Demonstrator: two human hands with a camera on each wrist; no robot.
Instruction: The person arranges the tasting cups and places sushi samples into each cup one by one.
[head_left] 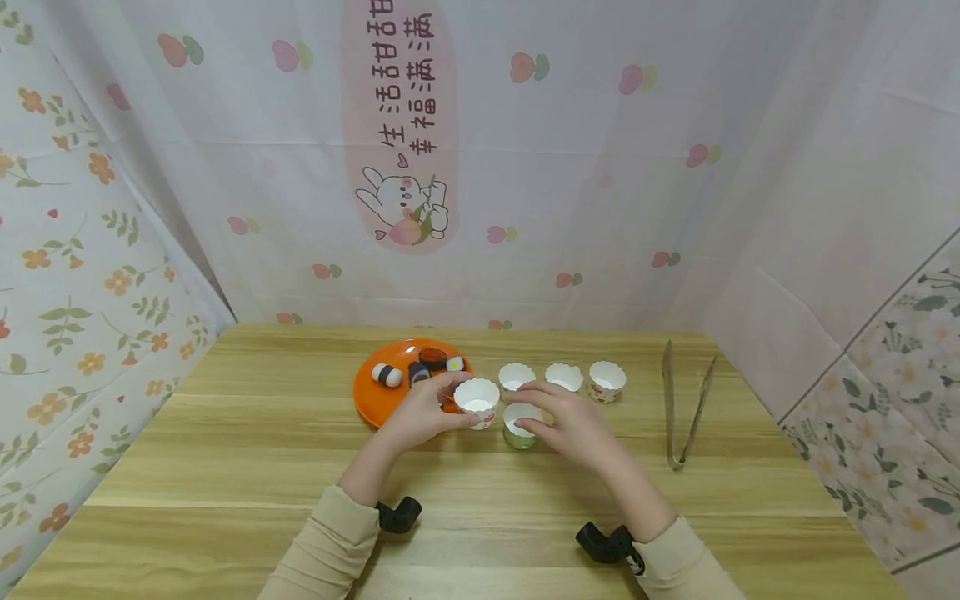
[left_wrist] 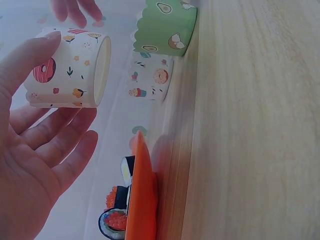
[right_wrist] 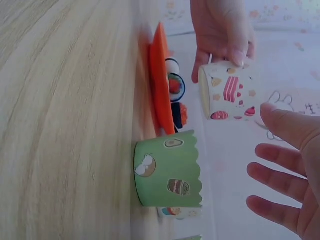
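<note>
My left hand (head_left: 420, 414) grips a white paper baking cup (head_left: 477, 405) between thumb and fingers, lifted above the table. The cup's printed wall of doughnuts and flowers (left_wrist: 67, 72) shows in the left wrist view. My right hand (head_left: 577, 427) is just right of the held cup, fingers spread and apart. The right wrist view shows its thumb (right_wrist: 292, 125) close to the held cup's scalloped rim. Below that hand a green paper cup (right_wrist: 167, 172) with avocado prints stands upright on the table.
Behind stands a row of paper cups, left (head_left: 517, 374), middle (head_left: 564, 377) and right (head_left: 607, 381). An orange plate (head_left: 366, 398) on the left bears several toy sushi pieces, including a white one with a black band (head_left: 387, 375). Metal tongs (head_left: 671, 417) lie at the right.
</note>
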